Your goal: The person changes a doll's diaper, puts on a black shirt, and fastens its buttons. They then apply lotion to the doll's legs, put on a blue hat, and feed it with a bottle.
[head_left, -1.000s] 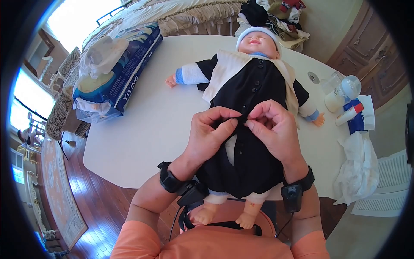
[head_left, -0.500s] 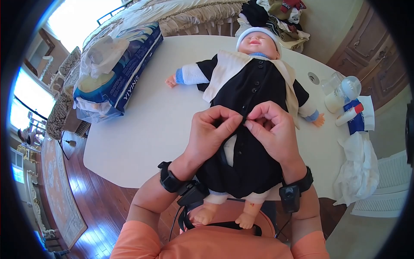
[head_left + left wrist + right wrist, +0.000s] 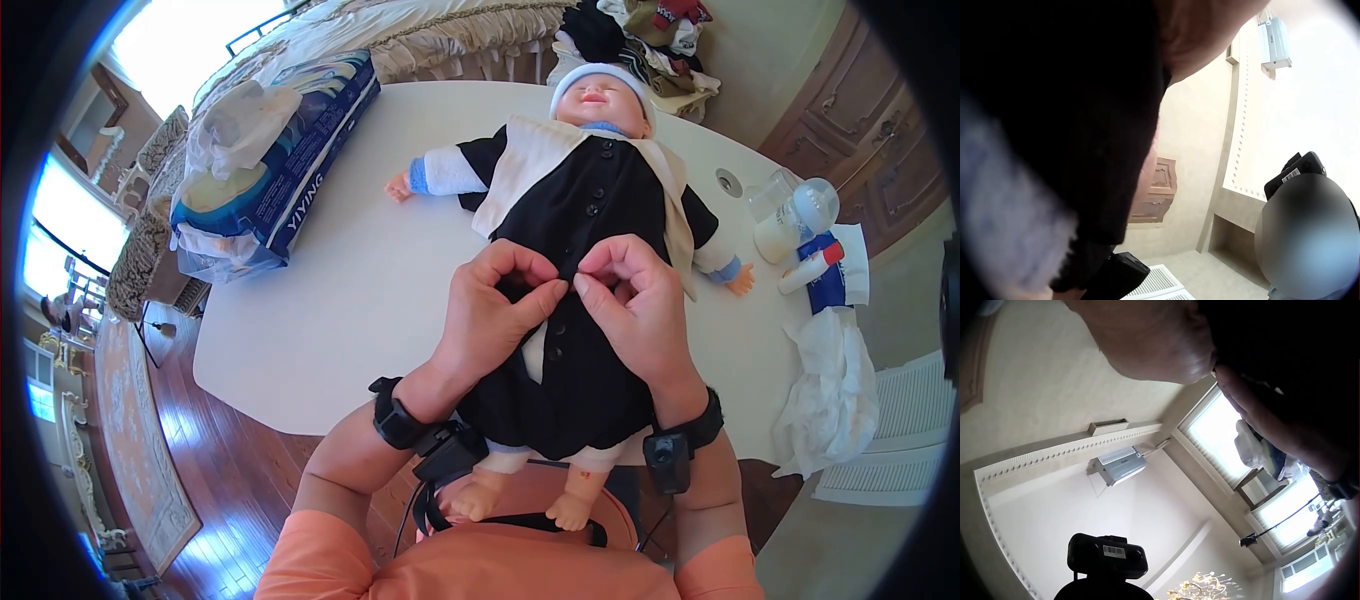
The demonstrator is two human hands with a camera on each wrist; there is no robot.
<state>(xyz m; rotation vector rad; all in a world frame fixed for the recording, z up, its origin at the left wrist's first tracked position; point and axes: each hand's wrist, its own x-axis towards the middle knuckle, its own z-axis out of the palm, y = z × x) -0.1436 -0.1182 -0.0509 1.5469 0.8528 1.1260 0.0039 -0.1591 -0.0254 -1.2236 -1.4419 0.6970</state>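
Observation:
A baby doll (image 3: pixel 594 98) lies on its back on the white table, feet toward the person. It wears a black buttoned garment (image 3: pixel 610 385) with a wide cream collar (image 3: pixel 530 165) over a white and blue layer. My left hand (image 3: pixel 497 312) pinches the front edge of the garment between thumb and forefinger, just below the middle. Facing it, my right hand (image 3: pixel 637 312) pinches the same front opening, fingertips nearly meeting the left ones. Below the fingers, dark buttons (image 3: pixel 557 354) show beside a gap with white cloth. The fingertips hide what lies between them.
A blue diaper pack (image 3: pixel 310 170) lies at the table's left. On the right stand a baby bottle (image 3: pixel 800 220), a red-capped tube (image 3: pixel 812 267) and a crumpled white cloth (image 3: pixel 825 390). Behind the table is a pile of clothes (image 3: pixel 650 50).
Both hands stay at the front opening with small finger shifts. The left fingertips have tilted, another button shows under them, and the white gap looks shorter at its top.

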